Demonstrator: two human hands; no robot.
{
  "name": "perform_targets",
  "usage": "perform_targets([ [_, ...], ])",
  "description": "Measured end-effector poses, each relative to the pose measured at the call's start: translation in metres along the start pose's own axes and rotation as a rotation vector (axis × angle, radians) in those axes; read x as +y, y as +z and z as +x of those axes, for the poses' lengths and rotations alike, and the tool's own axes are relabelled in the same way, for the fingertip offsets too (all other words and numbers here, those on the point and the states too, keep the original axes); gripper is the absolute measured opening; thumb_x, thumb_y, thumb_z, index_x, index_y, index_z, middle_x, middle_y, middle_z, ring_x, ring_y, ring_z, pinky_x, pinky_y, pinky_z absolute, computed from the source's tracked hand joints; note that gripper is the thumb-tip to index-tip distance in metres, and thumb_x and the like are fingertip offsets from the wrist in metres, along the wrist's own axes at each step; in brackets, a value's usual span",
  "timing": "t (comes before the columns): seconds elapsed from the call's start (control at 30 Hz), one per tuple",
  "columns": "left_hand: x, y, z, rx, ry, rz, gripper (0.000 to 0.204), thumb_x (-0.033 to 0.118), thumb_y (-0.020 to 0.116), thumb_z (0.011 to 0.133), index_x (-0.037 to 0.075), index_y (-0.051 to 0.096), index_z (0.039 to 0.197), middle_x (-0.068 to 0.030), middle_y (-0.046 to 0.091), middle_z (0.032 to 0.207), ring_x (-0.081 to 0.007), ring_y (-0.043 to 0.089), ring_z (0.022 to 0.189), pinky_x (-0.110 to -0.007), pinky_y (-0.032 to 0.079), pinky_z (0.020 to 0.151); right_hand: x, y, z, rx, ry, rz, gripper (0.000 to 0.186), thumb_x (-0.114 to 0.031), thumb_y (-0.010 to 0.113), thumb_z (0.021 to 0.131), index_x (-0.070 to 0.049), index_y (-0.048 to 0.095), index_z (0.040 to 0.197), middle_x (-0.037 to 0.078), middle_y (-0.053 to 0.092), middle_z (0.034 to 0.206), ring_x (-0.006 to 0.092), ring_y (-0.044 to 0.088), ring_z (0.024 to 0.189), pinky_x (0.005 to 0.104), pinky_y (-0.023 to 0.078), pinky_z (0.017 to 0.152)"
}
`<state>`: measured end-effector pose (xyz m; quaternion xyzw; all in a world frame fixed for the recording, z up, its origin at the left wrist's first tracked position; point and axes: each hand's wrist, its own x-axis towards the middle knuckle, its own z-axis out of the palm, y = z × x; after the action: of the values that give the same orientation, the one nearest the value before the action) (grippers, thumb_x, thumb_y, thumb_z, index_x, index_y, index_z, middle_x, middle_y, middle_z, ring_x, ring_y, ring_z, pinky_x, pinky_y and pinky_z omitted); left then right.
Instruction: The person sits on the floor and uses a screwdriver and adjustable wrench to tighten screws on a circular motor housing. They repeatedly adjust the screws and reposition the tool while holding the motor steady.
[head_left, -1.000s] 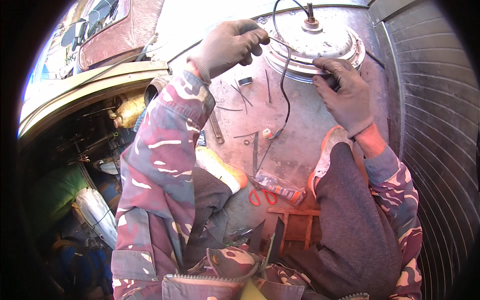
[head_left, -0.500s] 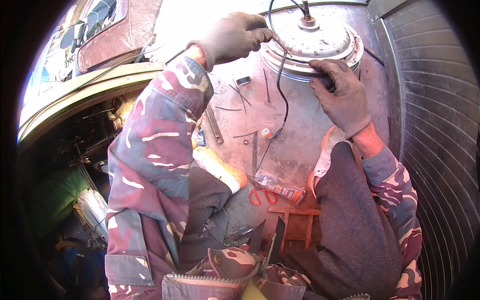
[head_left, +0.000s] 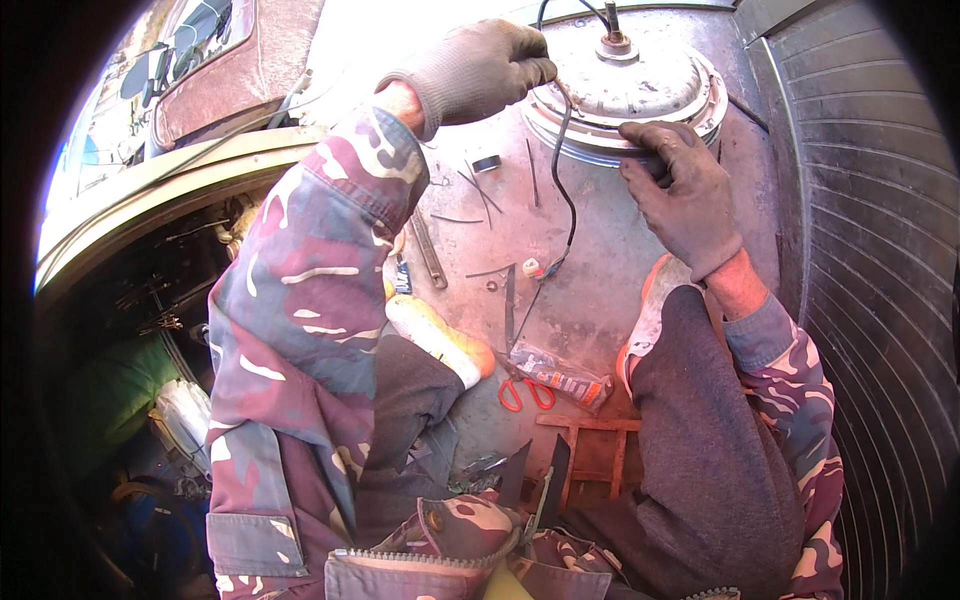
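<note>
A round metal hub-motor wheel [head_left: 640,85] lies flat at the far right, its axle [head_left: 616,46] pointing up. From near the axle a black cable [head_left: 566,190] loops over the wheel's left rim and runs down to a white connector [head_left: 531,268]. My left hand [head_left: 475,72], in a grey glove, is closed with its fingertips pinching the cable beside that rim. My gloved right hand [head_left: 685,190] curls its fingers over the wheel's near edge. The exact contact under its fingers is partly hidden.
A black tape roll [head_left: 487,163], thin dark strips [head_left: 480,190] and a metal bar [head_left: 430,250] lie left of the cable. Red-handled scissors [head_left: 527,394] and a clear packet [head_left: 562,376] lie between my feet. A ribbed metal wall [head_left: 870,200] stands at the right.
My left hand has shifted slightly up and to the right along the cable. The right hand and the wheel look unmoved.
</note>
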<state>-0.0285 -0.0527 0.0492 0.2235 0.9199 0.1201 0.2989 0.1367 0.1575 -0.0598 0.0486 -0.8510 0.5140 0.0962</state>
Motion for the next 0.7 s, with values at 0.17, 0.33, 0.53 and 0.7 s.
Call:
perform_targets([
  [0.17, -0.003, 0.003, 0.004, 0.053, 0.078, -0.020, 0.034, 0.033, 0.066, 0.109, 0.007, 0.076, 0.128, -0.0054, 0.072, 0.087, -0.0104, 0.064, 0.071, -0.031, 0.057, 0.067, 0.001, 0.000, 0.000, -0.001, 0.014, 0.009, 0.033, -0.010, 0.080, 0.092, -0.009, 0.076, 0.125, 0.009, 0.074, 0.115, 0.0186, 0.079, 0.088, 0.0303, 0.067, 0.072],
  [0.33, 0.001, 0.000, 0.007, 0.029, 0.116, 0.047, 0.034, 0.033, 0.065, 0.109, 0.005, 0.077, 0.124, -0.0107, 0.075, 0.096, -0.0191, 0.070, 0.083, -0.036, 0.058, 0.078, 0.001, 0.001, -0.001, 0.003, 0.020, 0.017, 0.034, -0.011, 0.080, 0.093, -0.010, 0.075, 0.126, 0.009, 0.074, 0.115, 0.0185, 0.079, 0.088, 0.0305, 0.067, 0.072],
  [0.53, 0.007, 0.003, 0.015, 0.034, 0.205, 0.132, 0.032, 0.031, 0.066, 0.107, 0.003, 0.078, 0.119, -0.0166, 0.078, 0.102, -0.0282, 0.075, 0.091, -0.042, 0.059, 0.087, 0.003, 0.000, 0.000, 0.013, -0.026, 0.000, 0.034, -0.011, 0.080, 0.093, -0.010, 0.075, 0.127, 0.009, 0.074, 0.115, 0.0196, 0.079, 0.089, 0.0310, 0.067, 0.073],
  [0.7, 0.011, -0.001, 0.033, -0.104, 0.034, 0.218, 0.031, 0.031, 0.067, 0.108, 0.002, 0.077, 0.115, -0.0144, 0.078, 0.095, -0.0232, 0.074, 0.083, -0.041, 0.058, 0.082, 0.003, 0.000, -0.001, 0.001, -0.002, 0.007, 0.034, -0.011, 0.080, 0.092, -0.010, 0.076, 0.126, 0.010, 0.074, 0.116, 0.0200, 0.079, 0.090, 0.0316, 0.067, 0.074],
])
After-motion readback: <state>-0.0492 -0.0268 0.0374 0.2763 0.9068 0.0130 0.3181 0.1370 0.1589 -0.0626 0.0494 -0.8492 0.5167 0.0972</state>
